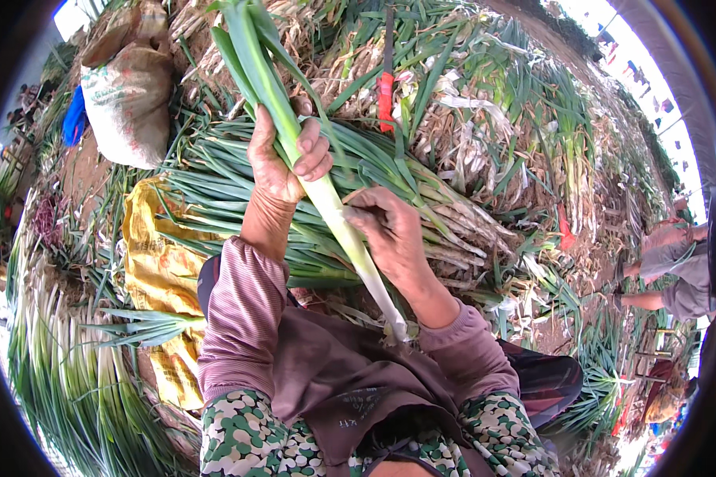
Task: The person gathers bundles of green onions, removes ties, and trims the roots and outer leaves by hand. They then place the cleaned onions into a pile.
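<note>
A thick green-and-white leek-like onion stalk (319, 194) slants across the middle, its leaves at the top and its white root end near my brown apron (334, 358). My left hand (286, 155) is wrapped around its green upper part. Against the pale shaft lower down, the bent fingers of my right hand (388, 229) touch the stalk's side, thumb and forefinger close together; whether they pinch a strip of skin cannot be made out. Beneath both hands lies a large pile of similar stalks (227, 161), leaves to the left and soil-covered roots to the right.
A yellow woven sack (155, 256) lies at left, above a row of cleaned stalks (65, 358). Behind it stands a full white woven sack (131, 107). Peeled dry leaves (471, 131) cover the ground at upper right, near a red strap (386, 101). Another person (674, 268) is at far right.
</note>
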Demonstrator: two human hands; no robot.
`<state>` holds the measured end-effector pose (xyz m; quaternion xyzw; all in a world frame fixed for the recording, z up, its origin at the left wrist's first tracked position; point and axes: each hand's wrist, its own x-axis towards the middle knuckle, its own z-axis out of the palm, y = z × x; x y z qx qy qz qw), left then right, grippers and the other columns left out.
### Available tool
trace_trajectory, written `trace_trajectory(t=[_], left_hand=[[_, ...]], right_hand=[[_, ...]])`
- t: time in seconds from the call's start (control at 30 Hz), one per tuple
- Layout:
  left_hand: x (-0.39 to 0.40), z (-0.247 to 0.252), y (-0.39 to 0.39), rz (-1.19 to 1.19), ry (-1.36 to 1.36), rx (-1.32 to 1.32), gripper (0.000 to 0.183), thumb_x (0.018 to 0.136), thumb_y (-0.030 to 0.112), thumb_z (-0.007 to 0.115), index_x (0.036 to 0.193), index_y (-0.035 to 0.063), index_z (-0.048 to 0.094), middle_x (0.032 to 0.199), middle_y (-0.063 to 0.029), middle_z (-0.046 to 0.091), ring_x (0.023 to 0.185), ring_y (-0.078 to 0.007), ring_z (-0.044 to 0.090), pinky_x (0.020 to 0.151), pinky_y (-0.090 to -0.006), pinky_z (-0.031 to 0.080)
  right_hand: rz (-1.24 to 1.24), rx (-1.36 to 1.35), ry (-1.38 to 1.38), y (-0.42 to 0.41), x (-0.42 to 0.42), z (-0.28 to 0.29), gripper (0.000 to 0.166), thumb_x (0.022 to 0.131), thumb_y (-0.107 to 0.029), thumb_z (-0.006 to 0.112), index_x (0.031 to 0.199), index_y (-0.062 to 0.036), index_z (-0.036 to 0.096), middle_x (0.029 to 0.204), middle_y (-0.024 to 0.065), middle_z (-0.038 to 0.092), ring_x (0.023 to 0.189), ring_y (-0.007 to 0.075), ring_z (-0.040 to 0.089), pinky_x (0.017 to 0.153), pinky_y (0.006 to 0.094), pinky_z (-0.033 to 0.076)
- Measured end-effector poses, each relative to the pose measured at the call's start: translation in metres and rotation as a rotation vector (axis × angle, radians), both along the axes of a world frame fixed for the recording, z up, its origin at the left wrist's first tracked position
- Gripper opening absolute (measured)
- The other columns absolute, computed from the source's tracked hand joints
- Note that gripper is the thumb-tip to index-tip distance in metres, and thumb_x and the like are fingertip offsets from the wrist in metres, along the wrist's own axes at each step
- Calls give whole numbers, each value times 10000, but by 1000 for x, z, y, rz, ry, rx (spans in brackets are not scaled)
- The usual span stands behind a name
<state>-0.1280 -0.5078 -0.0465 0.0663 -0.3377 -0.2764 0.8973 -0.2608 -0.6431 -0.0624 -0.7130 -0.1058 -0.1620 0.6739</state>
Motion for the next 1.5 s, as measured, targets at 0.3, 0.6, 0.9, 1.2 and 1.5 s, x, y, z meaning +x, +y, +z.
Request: trace_trajectory(t=[0.3, 0.6, 0.9, 1.2, 1.5], left_hand=[[8, 2, 21, 426, 273, 367, 376, 894, 368, 505, 1087, 46, 476, 778, -81, 490, 611, -156, 443, 558, -272, 376], [9, 1, 0, 456, 384, 588, 434, 778, 427, 662, 978, 93, 471, 802, -82, 527, 714, -207, 534, 687, -390, 487], [-16, -9, -31, 342, 69, 626, 487, 829, 292, 634, 1201, 48, 437, 772, -70, 524, 755, -212, 547, 777, -442, 472], [34, 0, 10, 658, 473, 698, 251, 836, 269, 630, 743, 104, 466, 528, 25, 400, 456, -119, 407, 499, -294, 425], [93, -25, 66, 604, 621, 648, 185, 861, 205, 595, 808, 95, 457, 526, 17, 365, 435, -111, 357, 440, -263, 361]], right_hand=[[-788, 567, 81, -157, -67, -30, 153, 802, -59, 635, 945, -20, 599, 800, 70, 618, 682, 160, 598, 592, 258, 521], [-427, -361, 310, -77, -21, -43, 524, 802, -304, 650, 1246, -99, 462, 1194, 161, 514, 1053, 261, 535, 927, 417, 436], [-195, -499, 162, -9, 46, -22, 288, 759, -149, 668, 943, 21, 526, 760, 149, 588, 680, 147, 550, 617, 335, 455], [74, -713, 422, -59, -34, -70, 260, 774, -151, 613, 903, 52, 517, 725, 232, 563, 639, 329, 559, 592, 376, 428], [409, -284, 681, -58, -81, -6, 304, 761, -186, 658, 958, 21, 553, 732, 23, 547, 693, 119, 483, 647, 279, 419]])
